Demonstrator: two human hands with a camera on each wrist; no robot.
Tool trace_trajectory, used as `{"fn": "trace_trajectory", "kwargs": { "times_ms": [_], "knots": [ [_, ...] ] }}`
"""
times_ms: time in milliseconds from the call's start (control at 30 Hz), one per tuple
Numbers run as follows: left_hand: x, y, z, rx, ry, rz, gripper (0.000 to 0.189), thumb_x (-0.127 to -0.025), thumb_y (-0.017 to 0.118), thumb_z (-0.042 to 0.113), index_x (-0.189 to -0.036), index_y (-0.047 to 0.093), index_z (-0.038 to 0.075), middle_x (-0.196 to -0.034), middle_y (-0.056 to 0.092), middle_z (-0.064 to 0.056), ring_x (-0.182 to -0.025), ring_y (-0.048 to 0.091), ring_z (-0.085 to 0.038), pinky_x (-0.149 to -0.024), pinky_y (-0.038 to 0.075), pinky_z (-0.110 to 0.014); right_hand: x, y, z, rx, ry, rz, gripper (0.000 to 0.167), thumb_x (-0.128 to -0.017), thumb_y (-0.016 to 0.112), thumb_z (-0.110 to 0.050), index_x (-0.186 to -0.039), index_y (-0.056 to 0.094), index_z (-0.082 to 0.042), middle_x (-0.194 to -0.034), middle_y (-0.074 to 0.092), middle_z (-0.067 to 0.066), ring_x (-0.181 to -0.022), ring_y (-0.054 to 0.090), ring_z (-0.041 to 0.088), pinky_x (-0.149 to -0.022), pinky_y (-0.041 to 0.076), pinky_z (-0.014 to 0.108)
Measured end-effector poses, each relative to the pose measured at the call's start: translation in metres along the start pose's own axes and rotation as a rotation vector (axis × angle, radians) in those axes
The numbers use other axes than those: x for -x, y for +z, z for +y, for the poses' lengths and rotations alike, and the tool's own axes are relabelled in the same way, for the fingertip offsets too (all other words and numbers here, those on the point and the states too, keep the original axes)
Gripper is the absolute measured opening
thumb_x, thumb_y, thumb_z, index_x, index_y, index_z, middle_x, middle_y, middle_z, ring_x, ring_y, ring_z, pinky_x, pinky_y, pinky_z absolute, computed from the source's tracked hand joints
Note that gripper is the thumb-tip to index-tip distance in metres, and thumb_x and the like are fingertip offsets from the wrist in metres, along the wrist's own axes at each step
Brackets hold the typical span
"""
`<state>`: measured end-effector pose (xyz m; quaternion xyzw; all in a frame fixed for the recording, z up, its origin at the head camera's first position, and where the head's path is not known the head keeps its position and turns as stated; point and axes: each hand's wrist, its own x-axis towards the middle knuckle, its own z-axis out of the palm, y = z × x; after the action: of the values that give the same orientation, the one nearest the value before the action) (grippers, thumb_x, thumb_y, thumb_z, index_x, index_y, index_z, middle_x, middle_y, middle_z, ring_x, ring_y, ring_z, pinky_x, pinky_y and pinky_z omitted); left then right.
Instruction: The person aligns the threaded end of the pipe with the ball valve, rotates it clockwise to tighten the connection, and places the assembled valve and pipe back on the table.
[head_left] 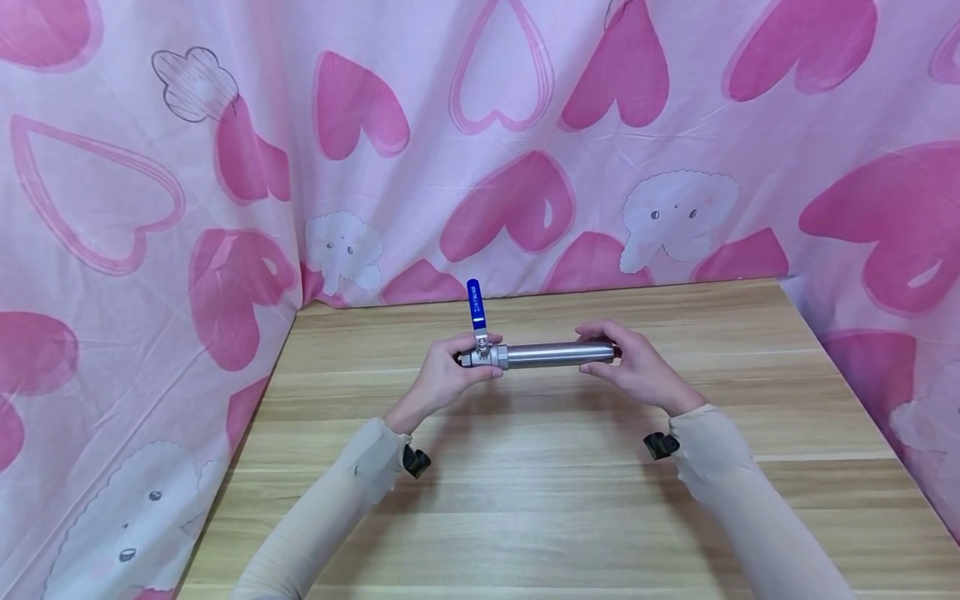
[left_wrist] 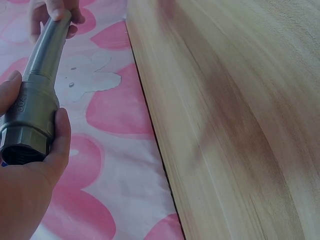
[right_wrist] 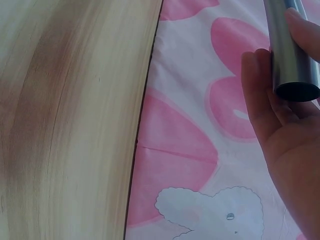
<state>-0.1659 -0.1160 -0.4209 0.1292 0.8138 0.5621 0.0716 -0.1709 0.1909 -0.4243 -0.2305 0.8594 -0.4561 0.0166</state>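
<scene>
A steel ball valve [head_left: 486, 357] with a blue lever handle [head_left: 476, 304] is joined to a smooth steel pipe [head_left: 551, 355], held level above the table. My left hand [head_left: 447, 367] grips the valve body, thumb on the near side and fingers on the far side. In the left wrist view the valve's open hexagonal end [left_wrist: 25, 145] faces the camera. My right hand [head_left: 633, 367] holds the pipe's other end between thumb and fingers. The pipe's round open end [right_wrist: 297, 91] shows in the right wrist view. The lever points away from me, across the pipe's line.
The wood-grain table [head_left: 540, 500] lies under both hands. Pink cloth with hearts [head_left: 510, 200] hangs along the table's back and both sides. Dark wrist cameras [head_left: 416, 460] sit at the cuffs of the pale sleeves [head_left: 330, 508].
</scene>
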Motion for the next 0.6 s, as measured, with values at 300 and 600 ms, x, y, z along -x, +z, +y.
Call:
{"fn": "trace_trajectory", "kwargs": {
  "times_ms": [300,600],
  "knots": [
    [-0.0003,0.0003,-0.0003,-0.012,0.006,0.003,0.046,-0.076,0.083,0.018,-0.119,0.069,0.02,-0.117,0.069,0.001,-0.097,0.063,-0.018,-0.082,0.053,-0.032,0.0007,-0.0006,0.0016,-0.025,-0.006,-0.016,0.043,-0.087,0.072,-0.02,-0.127,0.057,-0.017,-0.115,0.064,0.001,-0.095,0.058,0.015,-0.081,0.047,0.019],
    [0.0003,-0.0001,0.0004,-0.016,0.004,-0.002,0.047,-0.075,0.084,0.021,-0.12,0.069,0.019,-0.118,0.069,0.001,-0.098,0.063,-0.019,-0.082,0.053,-0.032,0.0011,-0.0002,0.0055,-0.034,-0.037,-0.034,0.038,-0.091,0.068,-0.02,-0.127,0.056,-0.013,-0.114,0.064,0.005,-0.091,0.057,0.012,-0.078,0.047,0.02]
  ]
}}
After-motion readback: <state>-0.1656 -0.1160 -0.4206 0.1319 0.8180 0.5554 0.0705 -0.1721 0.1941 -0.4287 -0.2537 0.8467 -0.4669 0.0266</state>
